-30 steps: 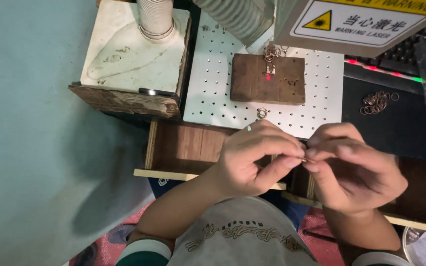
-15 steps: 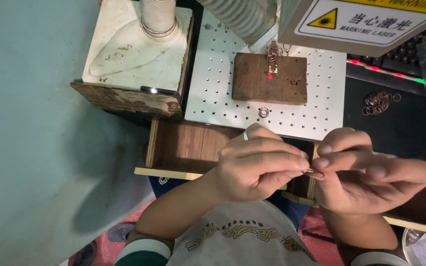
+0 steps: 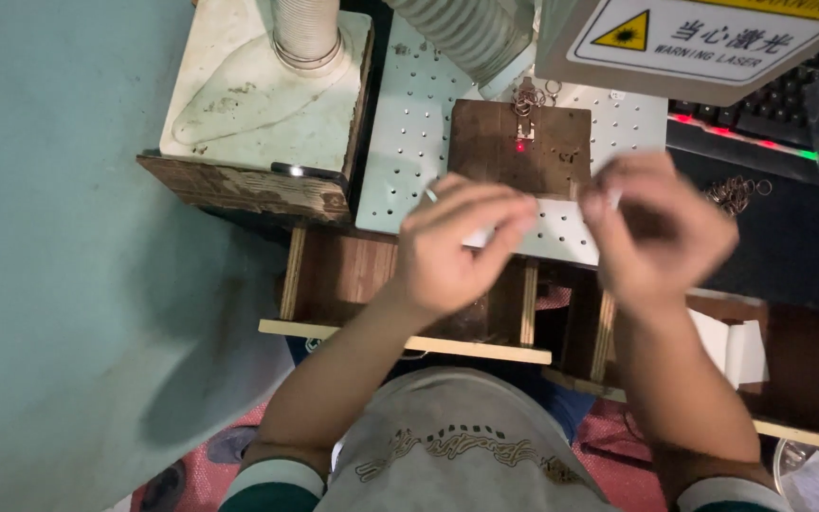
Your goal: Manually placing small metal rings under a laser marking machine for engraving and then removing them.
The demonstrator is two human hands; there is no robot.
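Observation:
My left hand (image 3: 457, 248) and my right hand (image 3: 658, 228) are raised side by side, a short gap between them, both blurred by motion. Their fingertips are pinched and face each other over the near edge of a white perforated plate (image 3: 408, 142). Whether either holds something small is hidden by the blur. Just beyond the hands a dark wooden block (image 3: 552, 161) lies on the plate, with a red light dot (image 3: 520, 146) on it. A cluster of small metal rings (image 3: 529, 95) sits at the block's far edge.
Below the hands are open wooden trays, one to the left (image 3: 334, 275) and one to the right (image 3: 808, 370). Loose metal rings (image 3: 737, 194) lie on the dark surface at right. A white duct base (image 3: 258, 95) on a worn board stands left. A machine housing (image 3: 713, 38) overhangs.
The hands were pinched together low over the trays. They have since separated and risen toward the wooden block.

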